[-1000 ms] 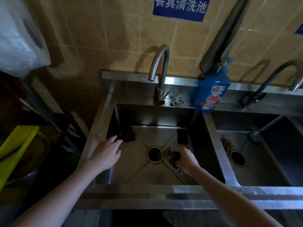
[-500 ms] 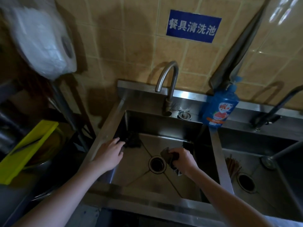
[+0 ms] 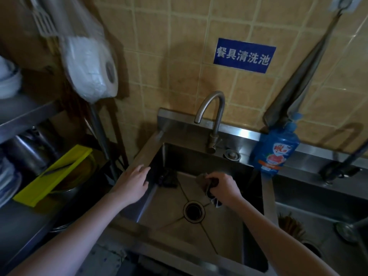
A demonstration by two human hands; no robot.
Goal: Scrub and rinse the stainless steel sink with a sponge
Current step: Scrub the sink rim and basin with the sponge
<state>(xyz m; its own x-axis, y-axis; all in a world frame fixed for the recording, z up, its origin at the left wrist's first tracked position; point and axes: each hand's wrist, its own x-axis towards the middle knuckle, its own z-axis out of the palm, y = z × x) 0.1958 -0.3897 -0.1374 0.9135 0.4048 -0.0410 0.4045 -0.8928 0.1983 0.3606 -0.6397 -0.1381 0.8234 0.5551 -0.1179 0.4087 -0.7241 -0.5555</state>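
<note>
The stainless steel sink [image 3: 169,212] has a round drain [image 3: 194,211] at the middle of its floor. My right hand [image 3: 225,188] is curled round a dark sponge or scrub cloth [image 3: 209,186], held above the floor right of centre. My left hand [image 3: 133,181] rests with straight fingers on the sink's left rim. A small dark object [image 3: 168,178] lies in the back left corner of the basin. The curved tap [image 3: 213,114] stands behind the basin; no water shows.
A blue dish-soap bottle [image 3: 273,148] stands on the back ledge at right. A second basin [image 3: 318,226] with a ladle lies to the right. At left, a metal shelf carries pots and a yellow board [image 3: 53,176]. A bagged paper roll [image 3: 89,70] hangs above.
The camera has tilted up, showing more wall. My right hand has lifted the sponge away from the drain toward the back. My left hand has shifted onto the left rim.
</note>
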